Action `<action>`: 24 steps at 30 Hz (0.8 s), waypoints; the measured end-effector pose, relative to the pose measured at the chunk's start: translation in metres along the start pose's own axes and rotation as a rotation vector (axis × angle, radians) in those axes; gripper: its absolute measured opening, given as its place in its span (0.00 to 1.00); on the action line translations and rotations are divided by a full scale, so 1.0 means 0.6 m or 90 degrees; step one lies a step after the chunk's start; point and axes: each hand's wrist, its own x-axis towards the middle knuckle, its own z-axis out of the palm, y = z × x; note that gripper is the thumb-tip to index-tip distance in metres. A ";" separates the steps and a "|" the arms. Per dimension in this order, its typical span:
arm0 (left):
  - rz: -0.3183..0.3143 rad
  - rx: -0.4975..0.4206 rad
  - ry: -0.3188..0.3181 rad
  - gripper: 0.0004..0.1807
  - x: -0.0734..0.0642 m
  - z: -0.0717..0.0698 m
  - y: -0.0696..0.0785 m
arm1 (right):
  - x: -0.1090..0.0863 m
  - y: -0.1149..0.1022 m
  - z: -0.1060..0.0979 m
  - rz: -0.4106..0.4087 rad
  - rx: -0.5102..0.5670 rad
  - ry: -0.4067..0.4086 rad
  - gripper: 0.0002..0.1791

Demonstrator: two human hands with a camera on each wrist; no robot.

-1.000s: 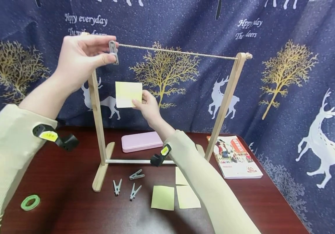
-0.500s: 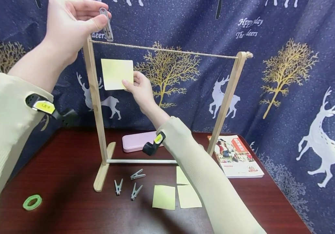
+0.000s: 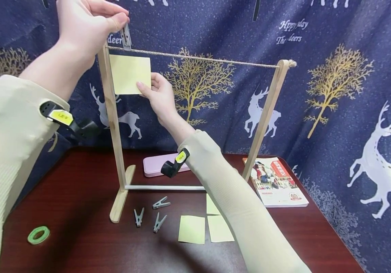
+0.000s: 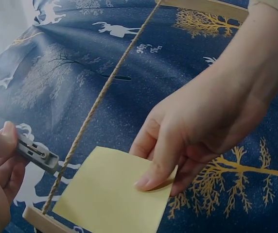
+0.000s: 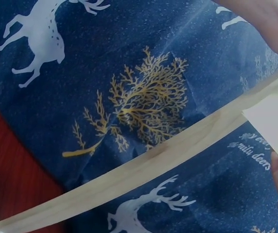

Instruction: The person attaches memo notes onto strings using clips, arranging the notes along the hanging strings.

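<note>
Now the yellow note (image 3: 129, 74) sits higher than half a second ago and farther toward the left end of the rope (image 3: 195, 57), its top edge just below it. The right hand (image 3: 163, 96) pinches the note's lower right corner, thumb in front and fingers behind. The left hand (image 3: 83, 34), above the rope, grips a grey clip (image 3: 126, 38) between thumb and fingers, nearer the clip's upper end than in the prior view. The two hands are apart, one on each side of the rope.

The clip's lower end overlaps the rope; whether it straddles it, I cannot tell. The left wrist view shows the clip tip and the note's edge flanking the rope, with nothing fastened. I judge that this rise brings paper and clip nearly together, so lining up the edge is the step in hand.

Below the rope, on the surface (image 3: 79, 189), three loose clips (image 3: 139, 217) and more yellow notes (image 3: 191, 229) lie untouched.
</note>
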 end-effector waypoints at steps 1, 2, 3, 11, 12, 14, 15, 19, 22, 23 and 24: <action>0.000 0.008 0.008 0.03 -0.001 0.001 0.000 | 0.000 -0.001 0.000 0.001 0.001 0.002 0.18; -0.002 0.011 0.015 0.04 -0.001 0.003 0.000 | 0.000 -0.001 -0.001 0.003 0.001 0.004 0.18; -0.002 0.015 0.021 0.04 -0.001 0.004 -0.001 | 0.000 -0.002 -0.001 0.005 0.001 0.005 0.18; -0.020 0.046 0.034 0.03 -0.002 0.009 -0.006 | 0.004 0.001 -0.002 0.006 0.002 0.001 0.18; -0.020 0.055 0.033 0.03 -0.002 0.009 -0.007 | 0.004 0.001 -0.002 0.005 0.001 0.001 0.18; -0.021 0.069 0.033 0.04 -0.002 0.009 -0.009 | 0.005 0.001 -0.002 0.003 0.000 0.002 0.18; -0.023 0.072 0.032 0.04 -0.002 0.009 -0.010 | 0.005 0.000 -0.001 0.001 -0.001 0.002 0.19; -0.028 0.085 0.030 0.04 -0.002 0.008 -0.014 | 0.005 -0.001 0.000 -0.007 0.003 -0.002 0.18; -0.035 0.091 0.027 0.04 -0.002 0.009 -0.015 | 0.004 -0.002 0.002 -0.020 0.013 -0.009 0.18; -0.037 0.095 0.026 0.04 -0.002 0.009 -0.016 | 0.004 -0.003 0.002 -0.023 0.017 -0.009 0.18; -0.041 0.096 0.025 0.05 -0.002 0.009 -0.016 | 0.004 -0.003 0.002 -0.026 0.021 -0.010 0.18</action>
